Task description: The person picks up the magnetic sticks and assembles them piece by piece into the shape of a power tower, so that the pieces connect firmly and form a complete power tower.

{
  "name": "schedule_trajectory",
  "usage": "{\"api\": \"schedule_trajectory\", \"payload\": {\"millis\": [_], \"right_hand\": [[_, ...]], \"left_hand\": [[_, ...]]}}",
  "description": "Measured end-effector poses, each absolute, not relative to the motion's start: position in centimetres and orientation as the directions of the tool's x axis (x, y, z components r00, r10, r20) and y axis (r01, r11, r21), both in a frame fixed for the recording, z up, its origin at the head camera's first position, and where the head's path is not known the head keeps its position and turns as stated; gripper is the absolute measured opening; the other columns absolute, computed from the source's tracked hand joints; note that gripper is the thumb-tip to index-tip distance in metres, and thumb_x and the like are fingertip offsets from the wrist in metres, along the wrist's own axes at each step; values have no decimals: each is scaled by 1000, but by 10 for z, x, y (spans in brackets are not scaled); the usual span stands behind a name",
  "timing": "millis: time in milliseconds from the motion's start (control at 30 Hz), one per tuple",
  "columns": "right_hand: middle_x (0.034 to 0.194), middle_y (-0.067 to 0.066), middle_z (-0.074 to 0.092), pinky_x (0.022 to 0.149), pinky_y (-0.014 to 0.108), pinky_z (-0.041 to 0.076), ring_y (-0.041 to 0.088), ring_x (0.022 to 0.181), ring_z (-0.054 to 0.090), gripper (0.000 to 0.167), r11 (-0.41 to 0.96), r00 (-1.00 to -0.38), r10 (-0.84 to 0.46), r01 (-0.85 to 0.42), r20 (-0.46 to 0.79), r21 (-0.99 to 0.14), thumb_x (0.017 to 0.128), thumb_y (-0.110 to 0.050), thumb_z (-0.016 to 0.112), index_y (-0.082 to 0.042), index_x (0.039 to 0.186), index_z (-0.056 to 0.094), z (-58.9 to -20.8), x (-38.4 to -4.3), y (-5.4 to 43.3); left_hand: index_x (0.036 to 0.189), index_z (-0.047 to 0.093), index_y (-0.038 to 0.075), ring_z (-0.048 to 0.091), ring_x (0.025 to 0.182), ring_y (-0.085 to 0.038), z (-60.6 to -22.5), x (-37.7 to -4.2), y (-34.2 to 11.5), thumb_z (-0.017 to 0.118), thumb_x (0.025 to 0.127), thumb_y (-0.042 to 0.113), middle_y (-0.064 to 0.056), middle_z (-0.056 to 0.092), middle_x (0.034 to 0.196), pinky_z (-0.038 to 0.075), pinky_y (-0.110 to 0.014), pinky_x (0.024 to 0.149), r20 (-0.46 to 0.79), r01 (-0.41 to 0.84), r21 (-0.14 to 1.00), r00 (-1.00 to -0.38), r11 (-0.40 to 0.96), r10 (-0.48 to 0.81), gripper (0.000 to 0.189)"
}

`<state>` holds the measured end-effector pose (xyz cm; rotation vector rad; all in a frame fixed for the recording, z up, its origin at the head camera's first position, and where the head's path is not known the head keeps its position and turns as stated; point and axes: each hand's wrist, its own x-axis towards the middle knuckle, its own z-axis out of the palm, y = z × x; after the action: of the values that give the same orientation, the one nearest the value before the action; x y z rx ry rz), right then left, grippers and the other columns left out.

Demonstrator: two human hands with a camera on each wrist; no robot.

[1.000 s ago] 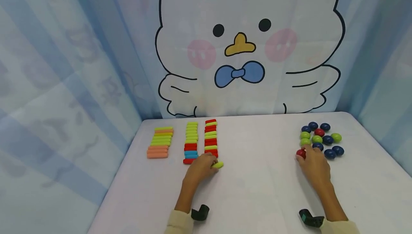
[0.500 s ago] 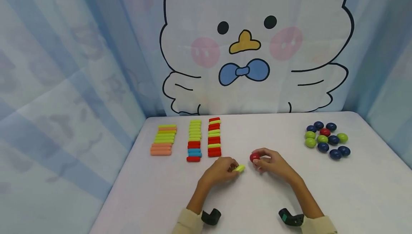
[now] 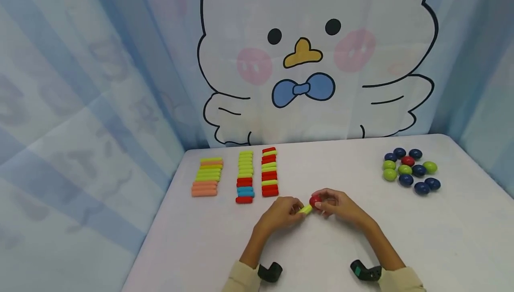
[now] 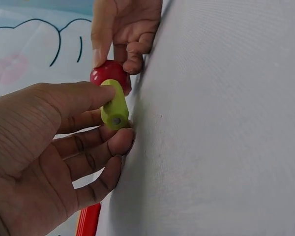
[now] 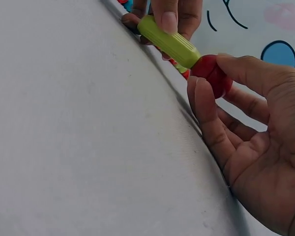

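Observation:
In the head view my left hand (image 3: pixel 282 214) pinches a lime-green magnetic stick (image 3: pixel 306 209) between thumb and fingers. My right hand (image 3: pixel 339 205) grips a red ball (image 3: pixel 315 200) from the other side. Stick and ball meet end to end between the two hands, low over the white table. A small grey metal disc shows in the near end of the stick (image 4: pixel 116 110) in the left wrist view. The right wrist view has the stick's far end against the red ball (image 5: pixel 211 74), with my right thumb and fingertips around the ball.
Three columns of sticks lie at the left: an orange and green one (image 3: pixel 207 177), a mixed one (image 3: pixel 245 171) and a red and green one (image 3: pixel 269 174). Several blue, green and red balls (image 3: pixel 404 170) cluster at the right. A curtain (image 3: pixel 301 118) hangs behind the table (image 3: pixel 441 238).
My right hand has carried the red ball from the cluster to the middle. My left hand has brought the green stick rightward from beside the columns, and the two now meet.

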<state>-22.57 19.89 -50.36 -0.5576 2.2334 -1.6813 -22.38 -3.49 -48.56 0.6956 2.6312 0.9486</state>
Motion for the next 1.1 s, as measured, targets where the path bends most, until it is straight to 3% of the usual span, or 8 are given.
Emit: {"api": "schedule_trajectory", "payload": {"millis": [100,233,367,533,700,867,1100], "right_hand": [[111,20,64,75,27,58,16,85,68,40,250,-893,-450,-92,-31,-964,96,-20,62,6,126,53,-507,-226,199],[110,20,64,75,25,57,17,82,66,42,259,-905,-421,-56,-61,-964,96,-23,62,5,126,53,-508,-225,202],[110,19,63,73,23,56,17,81,62,44,279,-909,-407,-33,-87,-960,97,-25,61,4,128,53,-507,-223,204],[111,17,62,68,21,53,15,80,58,45,287,-909,-408,-33,-90,-957,98,-26,59,3,131,51,-507,-224,204],[107,13,59,64,19,50,11,76,54,45,271,-901,-421,-20,-100,-962,99,-27,57,4,132,50,-507,-225,201],[102,11,61,61,20,48,11,74,53,49,298,-909,-394,15,-137,-955,98,-31,58,5,131,51,-508,-225,199],[87,8,59,59,21,46,13,68,51,50,303,-911,-382,34,-154,-952,98,-33,58,3,131,47,-501,-223,195]], "left_hand": [[109,70,9,53,73,-4,-485,-223,-37,69,91,25,4,65,85,49,-14,68,-105,309,666,-862,678,496,24],[105,69,13,54,75,-6,-481,-221,-42,68,92,24,4,63,85,50,-17,66,-81,236,660,-922,713,380,18],[104,68,14,55,81,-10,-477,-222,-49,74,88,21,1,61,90,53,-20,70,37,169,526,-984,834,176,19],[116,68,13,54,98,-16,-478,-228,-59,81,80,19,-6,56,107,58,-26,75,112,70,350,-993,934,33,39],[109,66,10,55,100,-18,-482,-227,-66,84,76,18,-8,57,107,59,-29,74,88,61,334,-996,940,33,38],[99,67,12,57,88,-15,-483,-226,-67,84,76,21,-4,63,97,57,-26,71,43,134,359,-991,924,127,30],[108,69,9,52,75,-9,-477,-226,-60,75,86,24,3,60,82,49,-20,65,-115,192,644,-932,740,342,28]]}}
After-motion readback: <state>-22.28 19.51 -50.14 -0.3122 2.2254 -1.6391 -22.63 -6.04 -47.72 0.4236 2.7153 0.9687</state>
